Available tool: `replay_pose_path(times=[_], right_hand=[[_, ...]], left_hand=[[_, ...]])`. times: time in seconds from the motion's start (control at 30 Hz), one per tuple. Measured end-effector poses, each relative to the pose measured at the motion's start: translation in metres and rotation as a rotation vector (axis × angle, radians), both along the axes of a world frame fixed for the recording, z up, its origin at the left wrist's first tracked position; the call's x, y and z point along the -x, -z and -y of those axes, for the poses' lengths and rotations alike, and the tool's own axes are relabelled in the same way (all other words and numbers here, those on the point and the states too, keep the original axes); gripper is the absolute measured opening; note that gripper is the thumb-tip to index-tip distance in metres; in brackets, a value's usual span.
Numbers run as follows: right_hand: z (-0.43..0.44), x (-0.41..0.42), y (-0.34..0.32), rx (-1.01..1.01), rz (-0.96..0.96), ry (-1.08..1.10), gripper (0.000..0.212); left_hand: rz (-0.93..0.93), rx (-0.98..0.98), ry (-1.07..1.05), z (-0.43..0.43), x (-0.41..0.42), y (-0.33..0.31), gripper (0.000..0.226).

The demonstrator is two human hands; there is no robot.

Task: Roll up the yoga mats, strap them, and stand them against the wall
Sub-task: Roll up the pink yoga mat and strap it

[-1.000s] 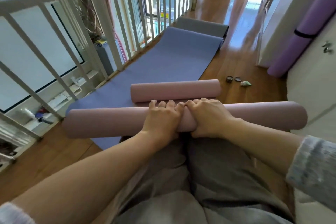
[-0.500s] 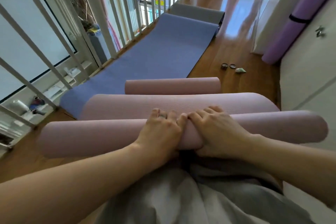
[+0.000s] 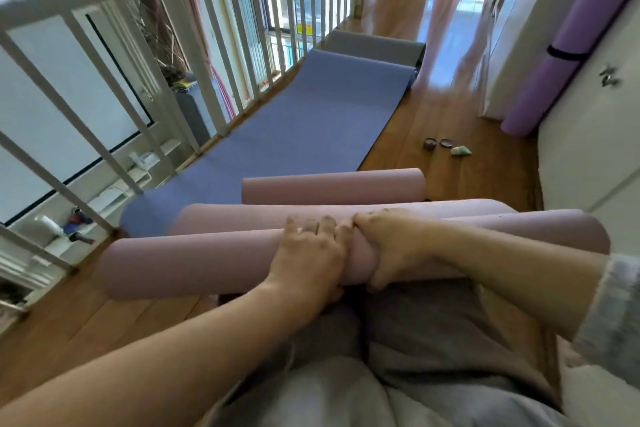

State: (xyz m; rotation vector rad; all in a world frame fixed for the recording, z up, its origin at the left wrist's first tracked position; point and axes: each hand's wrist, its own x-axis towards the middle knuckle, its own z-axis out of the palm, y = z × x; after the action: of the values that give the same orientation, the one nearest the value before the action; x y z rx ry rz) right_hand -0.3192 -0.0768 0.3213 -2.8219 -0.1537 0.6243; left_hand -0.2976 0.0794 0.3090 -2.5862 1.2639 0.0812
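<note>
The near pink roll (image 3: 194, 260) has pulled back from the far roll (image 3: 332, 185), baring flat mat (image 3: 242, 217) between.

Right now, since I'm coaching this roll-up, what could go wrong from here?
Both the left hand and right hand grip the thick pink rolled yoga mat only at its middle, so its ends may loosen or telescope. Its unrolled pink stretch ends close to the smaller pink mat roll, which could block further rolling. No strap shows on it yet, so letting go might let it spring open.
</note>
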Motion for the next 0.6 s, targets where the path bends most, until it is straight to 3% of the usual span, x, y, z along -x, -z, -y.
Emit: replay_pose_path(times=[0.1,0.23,0.3,0.4,0.53,0.6], right_hand=[[0.005,-0.013,0.002,0.007,-0.03,-0.005,0.084],[-0.001,0.013,0.022,0.258,0.426,-0.029,0.094],[-0.004,0.024,0.035,0.274,0.553,-0.036,0.091],[0.0,0.008,0.029,0.258,0.481,-0.005,0.083],[0.011,-0.016,0.012,0.136,0.26,0.048,0.078],[0.017,-0.029,0.009,0.112,0.127,0.035,0.076]], left_hand=[[-0.041,0.034,-0.007,0.008,-0.02,0.004,0.083],[-0.226,0.06,-0.007,0.013,-0.045,-0.001,0.09],[-0.339,0.033,-0.027,0.014,-0.057,-0.005,0.089],[-0.407,0.003,-0.076,0.017,-0.063,-0.01,0.084],[-0.041,0.039,-0.071,0.017,-0.035,0.007,0.084],[0.022,0.096,-0.079,0.019,-0.03,0.016,0.084]])
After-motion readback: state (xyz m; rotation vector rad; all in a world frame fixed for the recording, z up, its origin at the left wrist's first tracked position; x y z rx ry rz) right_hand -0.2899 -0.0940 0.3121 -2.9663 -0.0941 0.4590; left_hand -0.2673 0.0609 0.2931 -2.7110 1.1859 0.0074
